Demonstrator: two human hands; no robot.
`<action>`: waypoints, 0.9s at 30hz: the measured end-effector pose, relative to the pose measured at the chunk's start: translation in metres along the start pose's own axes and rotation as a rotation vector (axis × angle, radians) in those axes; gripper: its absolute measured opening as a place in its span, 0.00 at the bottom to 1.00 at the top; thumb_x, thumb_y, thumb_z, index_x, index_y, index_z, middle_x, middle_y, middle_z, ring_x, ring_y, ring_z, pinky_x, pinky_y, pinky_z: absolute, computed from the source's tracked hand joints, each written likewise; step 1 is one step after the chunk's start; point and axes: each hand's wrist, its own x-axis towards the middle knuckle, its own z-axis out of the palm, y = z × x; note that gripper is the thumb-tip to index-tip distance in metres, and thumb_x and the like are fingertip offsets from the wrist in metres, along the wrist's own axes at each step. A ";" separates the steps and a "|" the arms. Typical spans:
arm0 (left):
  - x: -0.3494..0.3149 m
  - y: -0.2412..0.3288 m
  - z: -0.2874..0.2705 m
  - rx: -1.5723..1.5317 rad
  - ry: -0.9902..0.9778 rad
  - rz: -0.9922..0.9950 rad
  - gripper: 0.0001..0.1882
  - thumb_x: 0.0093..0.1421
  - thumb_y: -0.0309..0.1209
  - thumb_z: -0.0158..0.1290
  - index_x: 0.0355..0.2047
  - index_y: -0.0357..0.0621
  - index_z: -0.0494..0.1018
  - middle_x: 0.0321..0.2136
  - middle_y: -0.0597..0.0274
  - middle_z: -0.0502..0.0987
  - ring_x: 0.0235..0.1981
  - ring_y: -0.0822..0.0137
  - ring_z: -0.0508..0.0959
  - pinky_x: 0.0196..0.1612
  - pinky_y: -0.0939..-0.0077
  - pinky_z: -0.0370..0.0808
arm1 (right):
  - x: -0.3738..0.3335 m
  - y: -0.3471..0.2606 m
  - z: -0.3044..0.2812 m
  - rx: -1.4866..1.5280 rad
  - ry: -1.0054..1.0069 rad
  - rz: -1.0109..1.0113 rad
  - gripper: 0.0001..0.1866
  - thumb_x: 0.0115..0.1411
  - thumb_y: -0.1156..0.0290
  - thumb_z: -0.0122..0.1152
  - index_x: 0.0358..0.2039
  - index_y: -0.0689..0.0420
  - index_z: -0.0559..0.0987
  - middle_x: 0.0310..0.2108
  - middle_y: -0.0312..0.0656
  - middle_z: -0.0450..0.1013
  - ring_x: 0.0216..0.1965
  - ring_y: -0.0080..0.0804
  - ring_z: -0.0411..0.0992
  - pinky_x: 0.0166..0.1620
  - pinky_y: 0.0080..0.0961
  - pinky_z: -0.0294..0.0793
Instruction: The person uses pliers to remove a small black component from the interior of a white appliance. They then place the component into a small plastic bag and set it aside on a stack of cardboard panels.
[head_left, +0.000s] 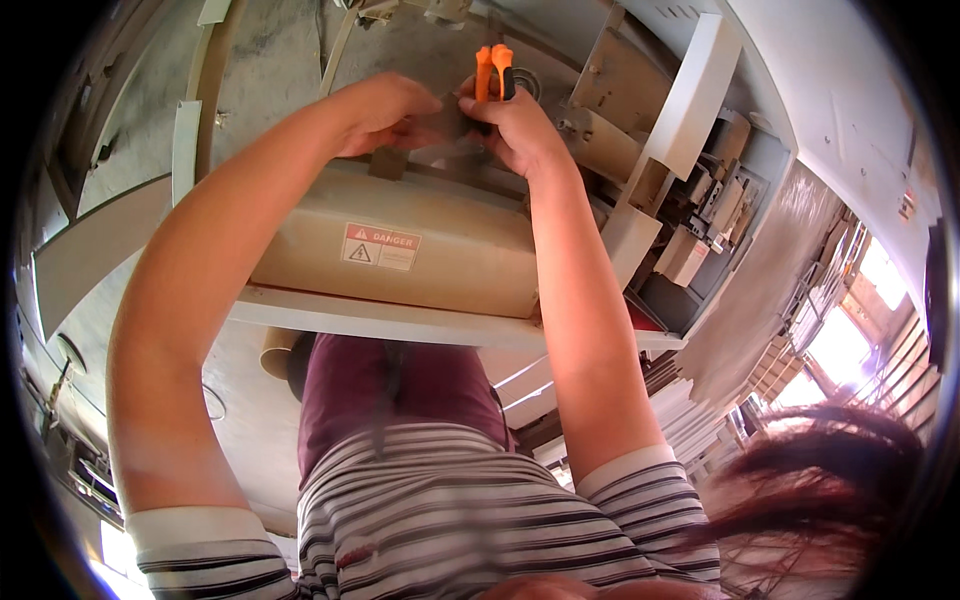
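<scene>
My right hand (518,128) is closed around a pair of orange-handled pliers (484,75). Their handles, orange with a black part, stick up past my thumb; the jaws are hidden. Just left of it, my left hand (388,112) reaches inward with its fingers smeared by motion. Between the two hands is a dark blurred patch that I cannot make out. Both hands are above the far side of a long beige cylindrical cover (455,255) on a machine.
A warning label (382,247) is on the cover, and a pale frame rail (400,309) runs along its near side. To the right stand a white upright channel (692,95) and a compartment of electrical parts (708,215). A curved metal strip (95,250) juts out at left.
</scene>
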 end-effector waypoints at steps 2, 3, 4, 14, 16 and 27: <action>-0.005 -0.004 -0.004 0.006 0.023 0.078 0.10 0.66 0.31 0.51 0.45 0.39 0.69 0.41 0.61 0.75 0.41 0.69 0.78 0.43 0.78 0.76 | -0.011 -0.004 0.002 0.158 -0.003 -0.039 0.13 0.57 0.82 0.59 0.43 0.59 0.72 0.40 0.43 0.72 0.41 0.33 0.73 0.45 0.35 0.78; -0.007 -0.006 -0.006 0.008 0.036 0.117 0.09 0.66 0.29 0.51 0.45 0.39 0.69 0.42 0.61 0.75 0.41 0.70 0.78 0.44 0.78 0.76 | -0.017 -0.006 0.004 0.237 -0.007 -0.058 0.14 0.57 0.83 0.59 0.43 0.59 0.72 0.40 0.43 0.72 0.41 0.34 0.73 0.47 0.35 0.79; -0.009 -0.007 -0.005 -0.019 0.034 0.148 0.10 0.66 0.28 0.51 0.45 0.39 0.69 0.41 0.61 0.75 0.42 0.70 0.78 0.44 0.78 0.76 | -0.023 -0.009 0.005 0.234 0.008 -0.075 0.15 0.57 0.85 0.59 0.44 0.59 0.71 0.41 0.43 0.72 0.42 0.34 0.73 0.48 0.34 0.79; -0.030 0.006 0.009 0.504 0.172 0.462 0.09 0.58 0.24 0.57 0.39 0.39 0.72 0.38 0.66 0.75 0.39 0.72 0.74 0.45 0.76 0.72 | -0.046 -0.013 0.012 0.114 0.037 -0.350 0.18 0.55 0.87 0.59 0.44 0.55 0.71 0.44 0.40 0.73 0.46 0.26 0.70 0.52 0.24 0.69; -0.031 0.007 0.010 0.502 0.202 0.500 0.09 0.58 0.23 0.57 0.39 0.38 0.72 0.38 0.66 0.75 0.39 0.72 0.74 0.44 0.76 0.72 | -0.048 -0.017 0.015 0.086 0.034 -0.367 0.19 0.54 0.88 0.58 0.44 0.56 0.71 0.44 0.42 0.75 0.47 0.27 0.71 0.52 0.25 0.71; -0.023 -0.004 0.017 0.598 0.324 0.980 0.13 0.52 0.14 0.58 0.38 0.37 0.72 0.40 0.61 0.74 0.41 0.63 0.77 0.43 0.74 0.75 | -0.049 -0.021 0.018 -0.129 0.036 -0.473 0.14 0.55 0.88 0.56 0.40 0.57 0.72 0.43 0.40 0.76 0.47 0.23 0.70 0.49 0.21 0.69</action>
